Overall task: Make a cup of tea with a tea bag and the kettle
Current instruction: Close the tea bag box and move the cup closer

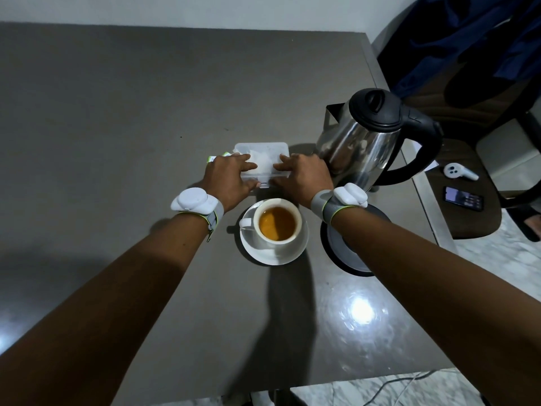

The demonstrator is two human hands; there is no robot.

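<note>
Tea (277,223) fills the cup (276,225) on its saucer (273,253) at frame centre. Left hand (227,178) and right hand (301,177) press flat, fingers spread, on the plastic box (262,155) lid, likely snapping it closed. Kettle (366,142) stands upper right, off its base (345,250).
</note>
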